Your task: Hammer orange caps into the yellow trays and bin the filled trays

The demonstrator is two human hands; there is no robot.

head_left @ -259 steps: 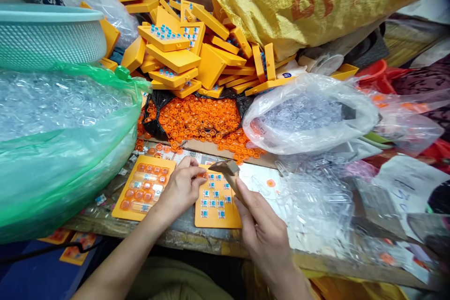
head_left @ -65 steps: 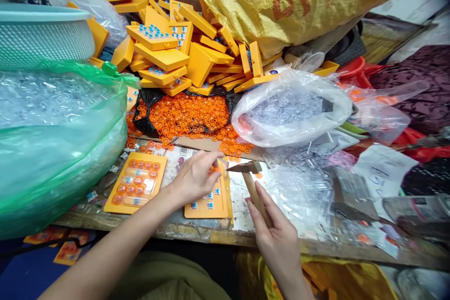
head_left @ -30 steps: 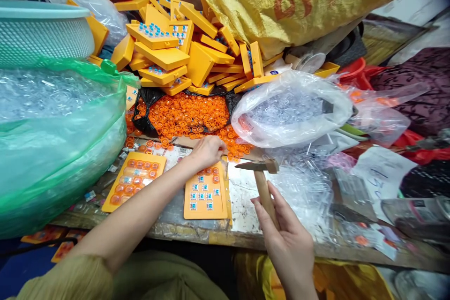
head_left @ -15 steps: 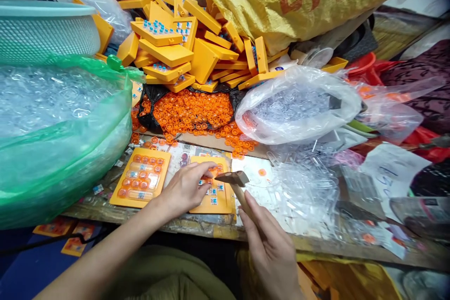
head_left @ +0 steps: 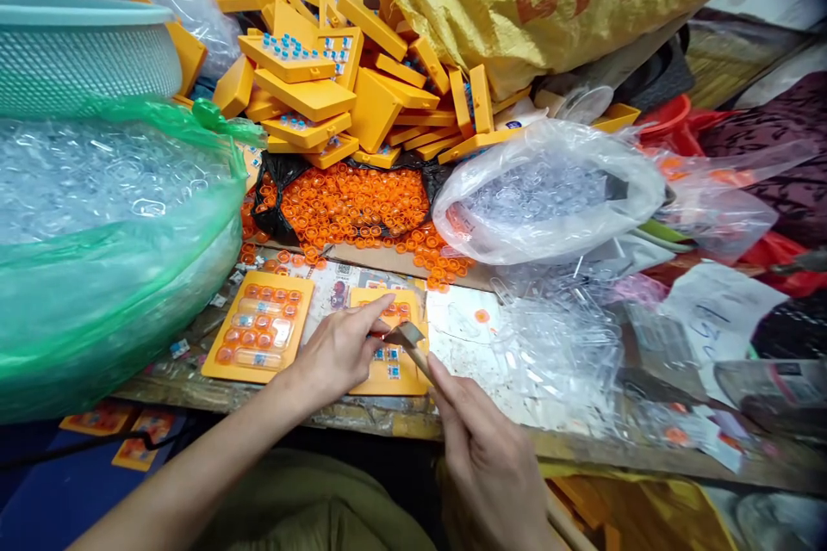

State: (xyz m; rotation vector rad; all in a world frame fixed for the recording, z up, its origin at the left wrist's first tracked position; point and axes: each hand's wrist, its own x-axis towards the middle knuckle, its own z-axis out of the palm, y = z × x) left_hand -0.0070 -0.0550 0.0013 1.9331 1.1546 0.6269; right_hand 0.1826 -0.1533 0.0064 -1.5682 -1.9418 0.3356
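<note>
- Left fingers (head_left: 373,310) curl over the yellow panel (head_left: 376,385), which lies beneath them; I can't tell whether they pinch anything.
- Right fingers (head_left: 452,386) wrapped round the handle of the hammer (head_left: 406,334), its head just beside the left fingertips.
- Looks like tapping: I'd keep blows short and square, left fingertips clear of the head.
- Left forearm slants in low behind its fingers; right wrist sits nearer me than the panel.

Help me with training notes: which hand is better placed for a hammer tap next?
Probably the right hand: it grips the hammer, whose head is over the right yellow panel. The left hand has no hammer; its fingers are beside the hammer's head.
</note>
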